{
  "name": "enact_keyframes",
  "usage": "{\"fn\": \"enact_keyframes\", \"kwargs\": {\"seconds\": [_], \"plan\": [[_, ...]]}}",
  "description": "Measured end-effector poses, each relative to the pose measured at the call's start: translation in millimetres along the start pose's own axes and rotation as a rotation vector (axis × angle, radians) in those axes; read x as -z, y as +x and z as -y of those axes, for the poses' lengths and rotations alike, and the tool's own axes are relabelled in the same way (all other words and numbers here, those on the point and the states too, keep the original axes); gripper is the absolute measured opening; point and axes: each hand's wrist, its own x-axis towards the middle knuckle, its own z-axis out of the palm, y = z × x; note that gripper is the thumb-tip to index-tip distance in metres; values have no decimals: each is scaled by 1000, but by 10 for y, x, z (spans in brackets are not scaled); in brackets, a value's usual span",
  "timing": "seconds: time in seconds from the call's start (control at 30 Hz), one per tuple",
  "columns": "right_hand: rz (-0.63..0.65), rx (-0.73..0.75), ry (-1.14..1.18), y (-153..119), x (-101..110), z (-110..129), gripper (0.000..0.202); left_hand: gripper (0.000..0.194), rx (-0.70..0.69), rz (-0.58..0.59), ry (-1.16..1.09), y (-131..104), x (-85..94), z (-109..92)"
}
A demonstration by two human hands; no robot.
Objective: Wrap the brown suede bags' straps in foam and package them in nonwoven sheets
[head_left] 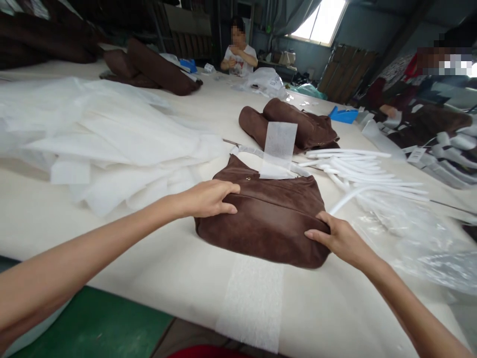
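Note:
A brown leather bag [268, 228] rests on the pale table, its opening facing away from me. My left hand [212, 199] grips its upper left side, thumb in front and fingers over the top. At the bag's right end, my right hand [335, 233] pinches the edge between thumb and fingers. A white foam sheet [279, 149] stands up at the bag's opening, around a strap wrapped in white. Another white foam strip [253, 303] lies under the bag's front and reaches past the table's near edge.
Foam sheets [112, 134] spread over the left. Behind lie brown bags [294, 124] and a blue object [343, 115]. White tubes [365, 171] and clear plastic [410, 233] are at right. A person [240, 54] is at the far side; another person's hand [388, 111] shows at right.

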Motion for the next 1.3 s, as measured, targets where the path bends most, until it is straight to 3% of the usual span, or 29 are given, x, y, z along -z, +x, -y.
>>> {"fn": "enact_keyframes", "kwargs": {"seconds": [0.03, 0.1, 0.2, 0.3, 0.4, 0.47, 0.53, 0.67, 0.8, 0.87, 0.93, 1.0, 1.1, 1.2, 1.3], "plan": [[18, -7, 27, 44, -17, -16, 27, 19, 13, -11, 46, 4, -15, -39], [41, -37, 88, 110, -51, -51, 27, 35, -29, -146, 132, -20, -113, -216], [91, -48, 197, 168, -77, -87, 27, 54, -310, -339, 187, -30, -456, -585], [102, -49, 236, 176, -72, -93, 28, 58, -538, -260, 145, 94, -929, -777], [31, -50, 157, 94, -78, -99, 27, 66, -524, -212, 145, 248, -1260, -707], [-27, -23, 99, 1, -119, -125, 38, 66, -524, -194, 153, 289, -1329, -621], [-65, -16, 75, -82, -191, -169, 48, 65, -549, -194, 156, 276, -1306, -570], [-84, -3, 60, -138, -280, -256, 25, 51, -570, -237, 169, 196, -1116, -554], [54, -33, -21, -96, -122, -200, 26, 71, -320, -326, 244, 133, -787, -480], [30, 17, -146, -51, -39, -82, 37, 87, -188, -303, 279, 122, -621, -435], [-58, 145, -295, 17, -34, 77, 52, 93, -143, -244, 308, 144, -499, -417], [-117, 252, -429, 102, -122, 228, 57, 83, -146, -183, 326, 202, -441, -429], [-172, 308, -619, 212, -358, 317, 38, 56, -147, -101, 332, 312, -464, -464], [-271, 407, -740, 230, -579, 201, 22, 39, -213, -83, 353, 346, -538, -459], [-364, 573, -753, 166, -685, 9, 18, 32, -300, -114, 395, 251, -533, -382]]}}
